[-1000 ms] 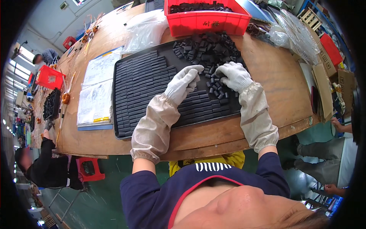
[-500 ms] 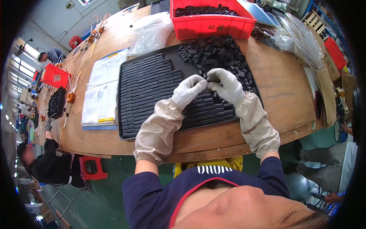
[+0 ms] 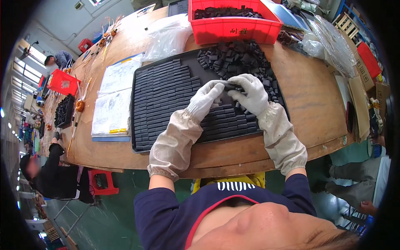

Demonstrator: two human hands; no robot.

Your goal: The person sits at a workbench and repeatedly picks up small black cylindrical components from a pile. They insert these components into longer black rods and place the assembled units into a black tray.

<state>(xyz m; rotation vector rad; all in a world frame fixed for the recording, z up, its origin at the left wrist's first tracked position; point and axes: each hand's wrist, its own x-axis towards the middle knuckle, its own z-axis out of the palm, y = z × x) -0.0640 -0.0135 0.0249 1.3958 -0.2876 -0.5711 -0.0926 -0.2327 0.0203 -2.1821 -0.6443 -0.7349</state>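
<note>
A black tray lies on the wooden table, its left part filled with neat rows of small black blocks. A loose heap of the same black blocks fills the tray's far right corner. My left hand and my right hand, both in white gloves with beige sleeve covers, meet over the tray's middle. Their fingertips pinch a row of black blocks between them, just at the edge of the heap.
A red bin of black parts stands behind the tray. Clear plastic bags and paper sheets lie to the left. Another person sits at the table's left end; a red stool stands below.
My hands were apart, the right one in the heap; they have come together and now hold a row of blocks between their fingertips.
</note>
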